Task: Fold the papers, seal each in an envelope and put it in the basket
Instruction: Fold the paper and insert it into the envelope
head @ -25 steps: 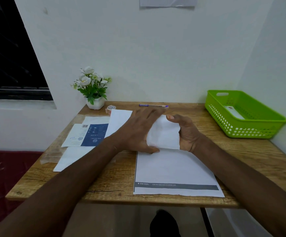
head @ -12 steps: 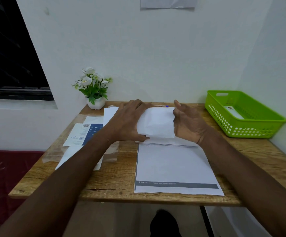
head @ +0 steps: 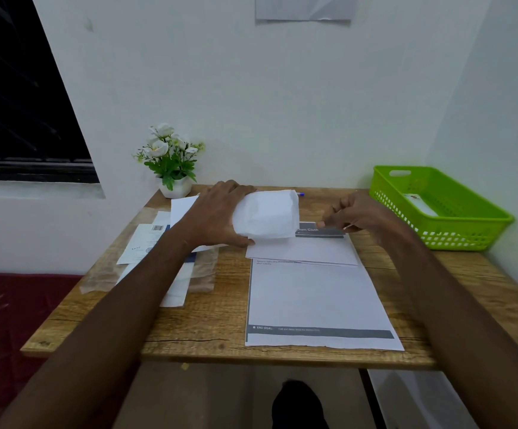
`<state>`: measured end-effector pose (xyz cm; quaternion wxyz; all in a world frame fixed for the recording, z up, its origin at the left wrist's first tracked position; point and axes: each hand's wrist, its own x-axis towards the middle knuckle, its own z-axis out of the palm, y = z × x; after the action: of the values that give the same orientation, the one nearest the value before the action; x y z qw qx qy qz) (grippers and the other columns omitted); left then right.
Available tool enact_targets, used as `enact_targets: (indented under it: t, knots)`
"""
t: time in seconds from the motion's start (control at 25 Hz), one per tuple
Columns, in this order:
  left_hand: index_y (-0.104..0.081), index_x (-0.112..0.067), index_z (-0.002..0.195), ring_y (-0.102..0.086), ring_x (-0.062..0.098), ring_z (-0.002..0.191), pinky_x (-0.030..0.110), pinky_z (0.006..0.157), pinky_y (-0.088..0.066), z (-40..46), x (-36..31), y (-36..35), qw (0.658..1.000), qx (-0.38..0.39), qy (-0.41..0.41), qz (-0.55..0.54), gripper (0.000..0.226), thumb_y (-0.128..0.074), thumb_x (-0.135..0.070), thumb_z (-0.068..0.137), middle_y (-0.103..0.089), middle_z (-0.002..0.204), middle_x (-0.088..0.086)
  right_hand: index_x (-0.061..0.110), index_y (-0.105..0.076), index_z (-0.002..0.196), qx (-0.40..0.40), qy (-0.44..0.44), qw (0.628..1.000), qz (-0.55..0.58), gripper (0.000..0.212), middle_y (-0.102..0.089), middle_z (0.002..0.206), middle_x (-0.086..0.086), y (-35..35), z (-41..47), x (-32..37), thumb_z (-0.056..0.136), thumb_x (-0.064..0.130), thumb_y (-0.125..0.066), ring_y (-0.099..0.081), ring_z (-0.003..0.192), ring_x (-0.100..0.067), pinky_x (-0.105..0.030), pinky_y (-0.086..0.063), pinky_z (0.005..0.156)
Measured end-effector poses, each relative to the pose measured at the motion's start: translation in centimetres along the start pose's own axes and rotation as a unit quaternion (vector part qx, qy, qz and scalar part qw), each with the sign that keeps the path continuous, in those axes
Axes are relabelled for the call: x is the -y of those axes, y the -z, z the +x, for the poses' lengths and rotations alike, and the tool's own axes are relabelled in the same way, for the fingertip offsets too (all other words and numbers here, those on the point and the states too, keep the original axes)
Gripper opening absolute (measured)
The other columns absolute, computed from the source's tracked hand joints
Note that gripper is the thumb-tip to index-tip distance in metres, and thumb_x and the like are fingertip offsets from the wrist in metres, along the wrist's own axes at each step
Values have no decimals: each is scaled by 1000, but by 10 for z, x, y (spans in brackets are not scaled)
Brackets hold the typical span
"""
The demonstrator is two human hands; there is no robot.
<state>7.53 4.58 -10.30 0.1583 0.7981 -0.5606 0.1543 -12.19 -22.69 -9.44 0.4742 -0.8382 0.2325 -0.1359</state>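
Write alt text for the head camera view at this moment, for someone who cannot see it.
A person's left hand grips a folded white paper above a wooden table, while the right hand hovers beside it over printed sheets. A green basket sits at the table's right, a potted flower and envelopes at its left.

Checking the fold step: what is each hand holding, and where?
Left hand grips the folded paper by its left end. Right hand holds nothing.

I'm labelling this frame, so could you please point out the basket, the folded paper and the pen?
basket [head: 485,225], head view, on its near right rim.
folded paper [head: 268,216], head view, on the middle of its top face.
pen [head: 301,194], head view, on its visible blue end.
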Motion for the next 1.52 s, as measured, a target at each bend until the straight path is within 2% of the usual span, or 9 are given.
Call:
enact_targets:
  t: [0.08, 0.2, 0.52, 0.72, 0.92, 1.04, 1.2, 1.36, 1.52]
  knots:
    - [-39, -26, 150, -47, 23, 123, 46, 104, -36, 0, 1, 0, 1000, 3, 8, 2, 109, -83, -69, 60, -51, 134, 2, 1, -73, 84, -15, 0, 997, -70, 58, -69, 73, -2, 1, 0, -1, 42, 28, -102, -60, 71, -16, -32, -48, 67]
    - [-40, -26, 149, -47, 23, 123, 46, 104, -36, -1, 1, 0, 1000, 11, 9, -2, 109, -82, -70, 59, -51, 134, 3, 16, -75, 89, 10, -21, 989, -148, 76, -74, 89, -3, -4, 0, -3, 23, 46, -100, -66, 83, -18, -35, -53, 79]
    - [-40, -28, 149, -45, 20, 121, 46, 105, -36, -1, 1, -3, 1000, 22, 8, 4, 105, -81, -71, 62, -50, 133, 0, 14, -76, 83, 73, -67, 974, -206, 55, -69, 81, 3, -7, 4, -1, 40, 32, -104, -59, 81, -15, -29, -45, 71]
    - [-41, -27, 148, -47, 21, 120, 46, 105, -36, -1, 1, 0, 1000, 17, 11, -2, 105, -82, -71, 62, -52, 131, 1, 19, -72, 97, 66, -81, 969, -224, 65, -67, 98, 1, -8, 3, 3, 42, 34, -104, -62, 95, -19, -33, -50, 79]
    - [-43, -25, 147, -47, 22, 120, 45, 105, -35, -1, 1, -1, 1000, 9, 16, -18, 106, -84, -69, 60, -52, 132, 2, 10, -76, 82, 89, -85, 967, -224, 48, -67, 77, 3, -6, 4, 0, 48, 31, -103, -58, 81, -17, -30, -43, 71]
    - [-43, -25, 146, -47, 22, 120, 43, 103, -35, -1, 4, -2, 999, 3, 22, -24, 105, -84, -68, 60, -53, 132, 3, 8, -74, 84, 95, -86, 963, -236, 50, -67, 79, -1, -5, 3, 2, 50, 30, -102, -57, 79, -19, -31, -43, 71]
    - [-43, -26, 146, -48, 23, 120, 45, 102, -37, -1, 8, 0, 999, 0, 38, -13, 104, -81, -66, 59, -54, 132, 3, 11, -67, 76, 80, -71, 978, -179, 38, -63, 73, -6, 2, 0, 2, 56, 11, -99, -55, 70, -22, -32, -41, 69]
    - [-43, -25, 147, -48, 26, 122, 49, 103, -37, -1, 15, 4, 997, -1, 74, -7, 106, -74, -67, 55, -53, 132, 4, 10, -73, 87, 9, -40, 999, -34, 28, -67, 79, -5, 12, -1, 0, 69, -7, -86, -62, 72, -18, -20, -47, 53]
    - [-41, -23, 149, -46, 28, 125, 51, 106, -35, -2, 25, 3, 994, 5, 107, 4, 104, -86, -60, 62, -52, 135, 6, 12, -74, 84, -75, -17, 996, 34, 28, -68, 83, -5, 21, 1, 1, 74, -13, -79, -62, 71, -20, -27, -49, 59]
